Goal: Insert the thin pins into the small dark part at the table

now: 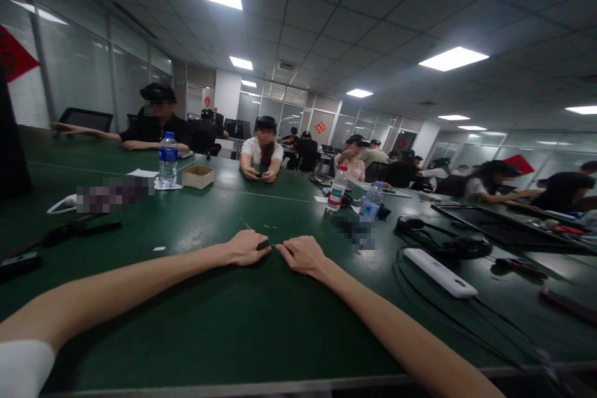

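Both my arms reach forward over the dark green table (pixel 233 317). My left hand (pixel 245 247) rests on the table with its fingers curled round a small dark object (pixel 262 245) that pokes out toward the right. My right hand (pixel 302 254) lies close beside it, fingers pinched together at its left tip, almost touching the dark object. Whether the right fingers grip anything is too small to make out. A few tiny specks lie on the table just beyond the hands.
A white power bank (pixel 440 272) with black cables and headphones (pixel 459 244) lies to the right. Water bottles (pixel 168 160) (pixel 337 188), a small cardboard box (pixel 198 176) and dark tools (pixel 81 228) stand further out. Several people sit at the far side.
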Demonstrator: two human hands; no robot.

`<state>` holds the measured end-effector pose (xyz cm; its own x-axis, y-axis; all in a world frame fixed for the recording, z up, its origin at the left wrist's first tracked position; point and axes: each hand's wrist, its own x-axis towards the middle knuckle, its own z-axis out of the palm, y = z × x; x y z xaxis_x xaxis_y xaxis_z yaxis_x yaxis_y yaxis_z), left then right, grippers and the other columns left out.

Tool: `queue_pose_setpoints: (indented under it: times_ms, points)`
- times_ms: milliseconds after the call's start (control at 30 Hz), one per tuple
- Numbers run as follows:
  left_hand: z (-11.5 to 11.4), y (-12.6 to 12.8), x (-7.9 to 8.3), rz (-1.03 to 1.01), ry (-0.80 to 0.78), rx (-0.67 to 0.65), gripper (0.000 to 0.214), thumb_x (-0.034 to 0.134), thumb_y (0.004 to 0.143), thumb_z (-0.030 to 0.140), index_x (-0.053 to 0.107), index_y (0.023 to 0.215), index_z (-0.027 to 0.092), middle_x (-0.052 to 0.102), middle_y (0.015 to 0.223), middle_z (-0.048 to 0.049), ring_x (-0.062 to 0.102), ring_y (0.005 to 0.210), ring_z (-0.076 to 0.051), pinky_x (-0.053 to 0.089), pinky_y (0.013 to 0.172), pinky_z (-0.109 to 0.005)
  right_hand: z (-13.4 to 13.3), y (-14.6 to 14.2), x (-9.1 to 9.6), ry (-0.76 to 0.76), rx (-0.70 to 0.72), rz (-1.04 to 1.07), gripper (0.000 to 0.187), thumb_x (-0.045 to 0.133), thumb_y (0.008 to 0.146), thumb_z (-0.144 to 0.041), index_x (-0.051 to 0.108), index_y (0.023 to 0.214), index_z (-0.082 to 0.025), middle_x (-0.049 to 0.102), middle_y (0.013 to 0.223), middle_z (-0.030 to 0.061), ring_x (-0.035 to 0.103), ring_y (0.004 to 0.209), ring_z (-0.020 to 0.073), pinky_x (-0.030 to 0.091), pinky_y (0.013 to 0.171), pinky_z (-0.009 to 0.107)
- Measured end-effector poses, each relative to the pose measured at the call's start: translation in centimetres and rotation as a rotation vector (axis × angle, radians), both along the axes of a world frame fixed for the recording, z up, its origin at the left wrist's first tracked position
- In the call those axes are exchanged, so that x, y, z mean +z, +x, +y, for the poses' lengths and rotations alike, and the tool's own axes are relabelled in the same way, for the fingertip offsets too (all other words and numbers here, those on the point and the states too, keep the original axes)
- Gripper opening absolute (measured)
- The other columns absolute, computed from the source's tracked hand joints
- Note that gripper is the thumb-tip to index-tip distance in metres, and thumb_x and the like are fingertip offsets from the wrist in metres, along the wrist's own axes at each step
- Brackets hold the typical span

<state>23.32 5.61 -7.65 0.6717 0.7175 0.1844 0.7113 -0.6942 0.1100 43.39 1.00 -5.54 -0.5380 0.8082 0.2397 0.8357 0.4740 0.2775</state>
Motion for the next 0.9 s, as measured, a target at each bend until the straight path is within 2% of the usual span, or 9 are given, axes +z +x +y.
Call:
queue_pose_setpoints:
  times_ms: [367,600,900]
  points:
    - [-0.2,0.0,0.0,-0.035,0.016,-0.012,0.044,0.030,0.087,0.051,0.060,0.081,0.018,0.065,0.078,-0.0088,0.061,0.071,-0.020,0.043,0.062,-0.028,-0.1,-0.2,0.5,-0.064,-0.058,-0.021,0.060,0.015,0.094,-0.052,0.063,0.085,-0.018,0.065,0.084,0.0065,0.060,0.075,0.0159,0.039,0.065,0.023]
    - [0.2,0.2,-0.5,0.006,0.061,-0.006,0.049,0.027,0.087,0.054,0.059,0.086,0.018,0.066,0.085,-0.0117,0.062,0.078,-0.023,0.044,0.068,-0.031,-1.0,-0.8,1.1,-0.076,-0.147,-0.048,0.061,0.013,0.093,-0.053,0.064,0.092,-0.020,0.066,0.090,0.0092,0.062,0.082,0.0199,0.042,0.070,0.028]
    - [0.3,0.0,-0.5,0.005,0.048,-0.032,0.053,0.020,0.088,0.056,0.057,0.090,0.017,0.064,0.084,-0.0116,0.061,0.078,-0.024,0.042,0.067,-0.031,-1.1,-1.5,0.9,-0.101,-0.174,-0.036,0.070,0.008,0.093,-0.054,0.068,0.089,-0.017,0.068,0.085,0.0110,0.064,0.074,0.0190,0.044,0.069,0.030]
